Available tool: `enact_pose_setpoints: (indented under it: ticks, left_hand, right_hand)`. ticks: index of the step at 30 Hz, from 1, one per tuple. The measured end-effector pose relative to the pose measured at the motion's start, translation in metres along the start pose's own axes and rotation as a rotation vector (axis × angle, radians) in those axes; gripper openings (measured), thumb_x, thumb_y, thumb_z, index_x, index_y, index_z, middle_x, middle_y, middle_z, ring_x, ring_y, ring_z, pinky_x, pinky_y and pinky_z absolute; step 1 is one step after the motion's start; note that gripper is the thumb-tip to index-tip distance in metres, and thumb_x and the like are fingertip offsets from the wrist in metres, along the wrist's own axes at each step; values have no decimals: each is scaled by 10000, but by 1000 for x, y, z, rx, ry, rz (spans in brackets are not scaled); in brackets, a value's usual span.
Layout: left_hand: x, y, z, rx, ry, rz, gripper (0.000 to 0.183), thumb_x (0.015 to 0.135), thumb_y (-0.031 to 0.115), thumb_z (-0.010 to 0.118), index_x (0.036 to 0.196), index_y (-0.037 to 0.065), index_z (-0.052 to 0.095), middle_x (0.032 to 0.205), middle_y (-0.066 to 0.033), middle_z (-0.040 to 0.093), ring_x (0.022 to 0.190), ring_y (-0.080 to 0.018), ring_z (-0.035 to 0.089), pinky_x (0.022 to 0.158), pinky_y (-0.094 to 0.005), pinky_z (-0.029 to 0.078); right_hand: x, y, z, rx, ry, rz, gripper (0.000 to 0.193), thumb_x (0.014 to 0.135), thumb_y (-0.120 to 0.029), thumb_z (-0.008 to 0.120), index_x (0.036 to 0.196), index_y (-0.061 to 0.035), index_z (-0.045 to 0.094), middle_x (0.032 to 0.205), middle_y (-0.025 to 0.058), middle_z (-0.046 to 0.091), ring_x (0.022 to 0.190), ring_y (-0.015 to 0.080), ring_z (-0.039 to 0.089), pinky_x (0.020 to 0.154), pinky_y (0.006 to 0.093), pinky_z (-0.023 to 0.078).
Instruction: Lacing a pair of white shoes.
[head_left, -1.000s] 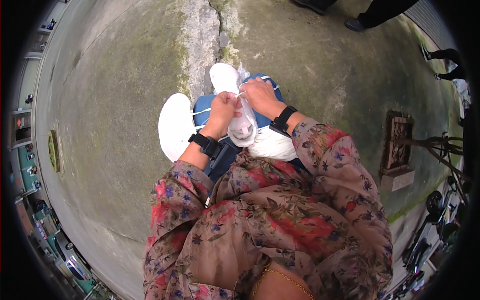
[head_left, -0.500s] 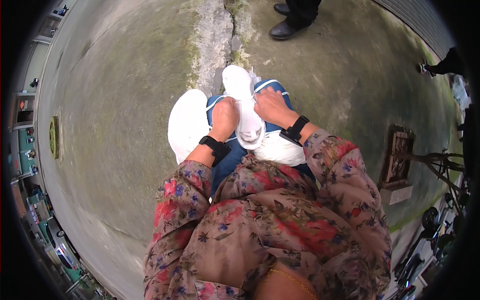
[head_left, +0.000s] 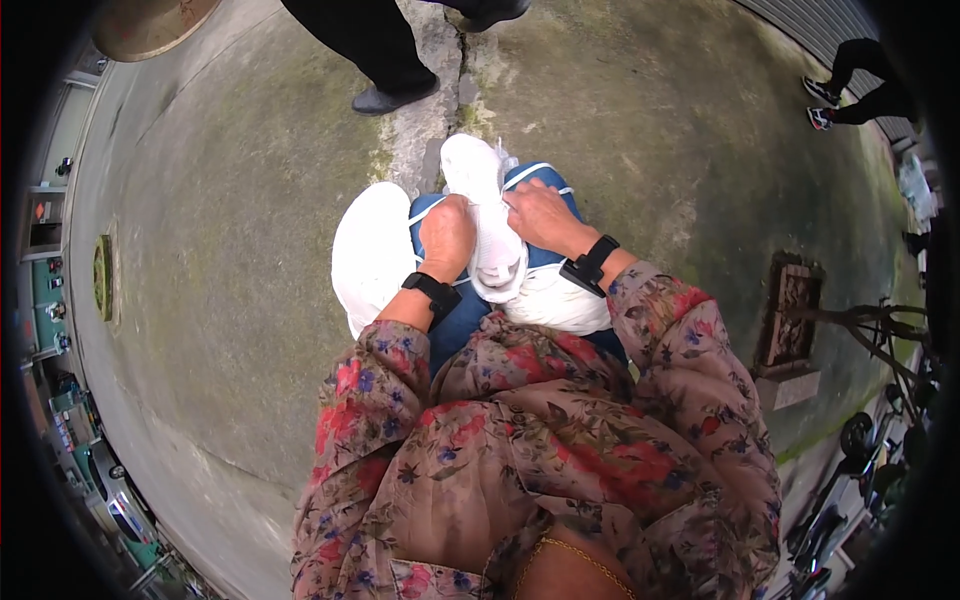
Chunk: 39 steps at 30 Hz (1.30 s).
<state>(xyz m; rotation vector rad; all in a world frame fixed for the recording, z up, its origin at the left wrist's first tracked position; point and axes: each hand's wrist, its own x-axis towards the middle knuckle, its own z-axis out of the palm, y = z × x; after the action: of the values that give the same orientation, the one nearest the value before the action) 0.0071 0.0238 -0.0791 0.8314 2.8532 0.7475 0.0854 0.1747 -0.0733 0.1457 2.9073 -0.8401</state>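
A white knit shoe (head_left: 497, 232) lies lengthwise between my hands over my lap, its opening toward me. My left hand (head_left: 447, 238) is closed at the shoe's left side, its fingertips hidden from above. On the other side, my right hand (head_left: 543, 215) has bent fingers pinching at the shoe's upper edge; any thin lace between them is too small to make out. Blue cloth with white bands (head_left: 548, 178) shows beneath both hands. Beside my left wrist is a large rounded white thing (head_left: 370, 250). A bundled white material (head_left: 562, 300) lies under my right wrist.
A passing person's dark trouser leg (head_left: 365, 45) and black shoes are ahead on the concrete ground (head_left: 250, 200). Another person's legs (head_left: 862, 85) are at far right. A framed block (head_left: 793, 320) and bare branches (head_left: 870, 325) stand to the right; a round tan object (head_left: 150, 25) enters at upper left.
The person in black shoes ahead has stepped leftward and nearer. At far right, the other person's legs have come further into view. My hands and the shoe have barely moved.
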Motion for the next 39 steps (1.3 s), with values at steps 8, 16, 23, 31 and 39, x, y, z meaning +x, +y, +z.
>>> enact_pose_setpoints:
  ticks: [8,16,23,31,39]
  left_hand:
    - [12,-1,-3,213,-160,257,89,722,95,528,727,31,590,688,-198,601,638,-362,596,554,-431,476]
    - [1,2,-3,98,-13,111,179,770,191,570,703,29,607,655,-176,591,612,-339,581,558,-417,464]
    - [-15,12,-19,95,-76,206,226,763,202,591,860,-2,580,751,-181,607,707,-335,591,621,-410,467]
    - [-1,-8,-23,-64,-308,70,293,731,167,593,955,-18,558,748,-196,594,730,-346,583,636,-397,452]
    - [5,-18,-20,-89,-442,36,406,743,184,547,1113,17,527,890,-221,599,864,-346,580,750,-403,457]
  right_hand:
    - [0,9,9,81,81,-40,259,718,-119,532,951,-15,574,900,158,558,916,330,483,782,456,391]
    - [1,7,14,131,292,-264,91,664,-22,538,746,-23,578,806,128,587,827,302,528,706,383,425]
    - [8,-8,5,-363,146,-349,76,629,-79,572,678,-88,629,713,72,600,784,218,557,648,334,418]
    - [9,-15,-12,-530,155,-557,48,639,-123,547,661,-94,578,740,35,477,811,174,480,687,305,377]
    - [-5,-43,12,456,130,-53,177,808,-139,493,797,37,477,703,217,561,682,367,569,599,455,436]
